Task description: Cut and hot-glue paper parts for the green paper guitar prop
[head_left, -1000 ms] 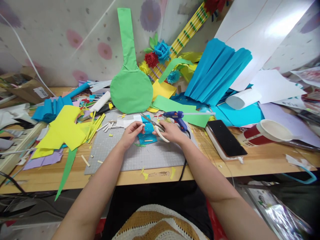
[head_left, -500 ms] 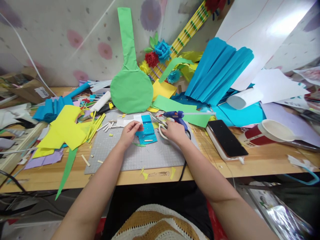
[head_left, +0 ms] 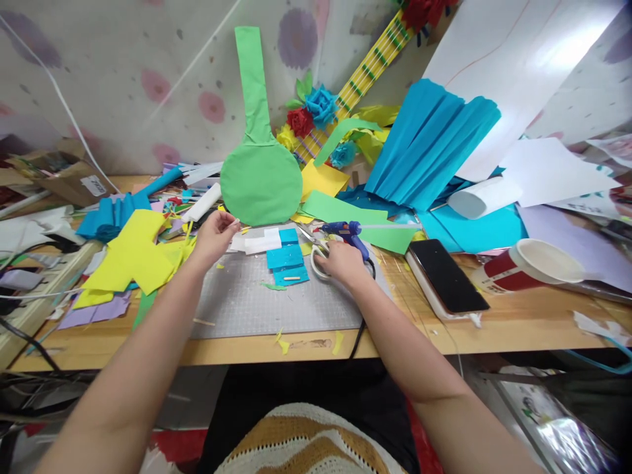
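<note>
My left hand (head_left: 215,232) hovers over the left part of the grey cutting mat (head_left: 257,303), fingers pinched on a small pale strip that is hard to make out. My right hand (head_left: 340,261) rests on the mat, curled round the white handles of scissors (head_left: 316,250), whose blades point away to the upper left. Between the hands lie blue paper pieces (head_left: 286,260) and a white strip (head_left: 261,242). A blue glue gun (head_left: 348,232) lies just beyond my right hand.
A green paddle-shaped paper cutout (head_left: 260,178) leans at the back. Yellow paper (head_left: 131,253) and scraps crowd the left. Blue pleated paper (head_left: 429,148), a phone (head_left: 441,273) and a tipped red cup (head_left: 523,264) lie on the right. The table's wooden front edge (head_left: 444,339) runs below the mat.
My left hand let go of the blue paper and moved left and up to the scrap pile. My right hand lowered the scissors onto the mat. The view shifted slightly.
</note>
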Demonstrator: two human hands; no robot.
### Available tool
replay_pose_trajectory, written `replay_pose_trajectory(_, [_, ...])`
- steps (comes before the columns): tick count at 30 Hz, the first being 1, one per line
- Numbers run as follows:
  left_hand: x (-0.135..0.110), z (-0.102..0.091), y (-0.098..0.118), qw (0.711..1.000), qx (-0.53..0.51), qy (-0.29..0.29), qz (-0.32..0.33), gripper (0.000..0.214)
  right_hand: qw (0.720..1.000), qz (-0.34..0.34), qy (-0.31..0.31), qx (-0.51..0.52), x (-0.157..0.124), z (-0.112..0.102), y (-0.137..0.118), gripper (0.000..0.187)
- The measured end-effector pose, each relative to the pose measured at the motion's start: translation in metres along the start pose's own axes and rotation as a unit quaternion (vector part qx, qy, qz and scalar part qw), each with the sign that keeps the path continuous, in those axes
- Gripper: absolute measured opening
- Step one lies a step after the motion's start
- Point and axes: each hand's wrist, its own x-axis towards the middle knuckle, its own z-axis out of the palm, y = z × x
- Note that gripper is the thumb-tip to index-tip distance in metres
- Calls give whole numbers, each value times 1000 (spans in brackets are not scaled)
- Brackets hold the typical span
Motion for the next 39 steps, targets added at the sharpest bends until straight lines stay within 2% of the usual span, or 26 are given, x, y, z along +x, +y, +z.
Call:
replay_pose_trajectory(1, [2, -8, -4, 997, 68, -31, 7, 17, 1000, 1, -4, 1, 0, 0, 0, 40])
replay_pose_trajectory(3, [2, -23, -10, 972, 221, -83, 7, 13, 1000, 2, -10, 1, 0, -1, 0, 40])
replay_pose_trajectory(7, [-2, -40, -16, 882, 448, -142, 30, 9, 1000, 9, -18, -15, 0, -2, -1, 41])
replay_pose_trajectory(11, [-5, -36, -15, 824, 525, -210, 46, 11, 999, 3, -16, -28, -1, -3, -1, 43])
replay_pose_trajectory(16, [-2, -29, -11, 794, 545, -264, 51, 15, 999, 2, -8, -31, 1, 0, 1, 42])
replay_pose_trajectory(19, [5, -43, -6, 809, 515, -283, 17, 19, 1000, 0, -3, -19, 1, 0, 2, 41])
replay_pose_trajectory(22, [12, -64, -2, 858, 422, -289, -50, 25, 1000, -9, -6, -19, 1, 0, 3, 40])
replay_pose_trajectory(24, [15, -74, 0, 895, 348, -264, -92, 30, 999, -17, -9, -26, 2, 0, 3, 39])
replay_pose_trajectory(28, [11, -76, 7, 943, 185, -233, -151, 30, 999, -21, -6, -37, 2, 0, 2, 40])
replay_pose_trajectory(30, [6, -72, 11, 955, 141, -207, -160, 27, 999, -20, -6, -40, 1, 0, 1, 40])
replay_pose_trajectory(33, [1, -68, 13, 960, 139, -170, -173, 23, 999, -18, -5, -43, -1, -2, -1, 39])
replay_pose_trajectory(37, [1, -71, 5, 963, 132, -116, -203, 39, 998, -6, -15, -55, -3, -6, -5, 40])
replay_pose_trajectory(39, [2, -72, 0, 965, 132, -104, -203, 34, 998, 1, -15, -63, -4, -8, -8, 44])
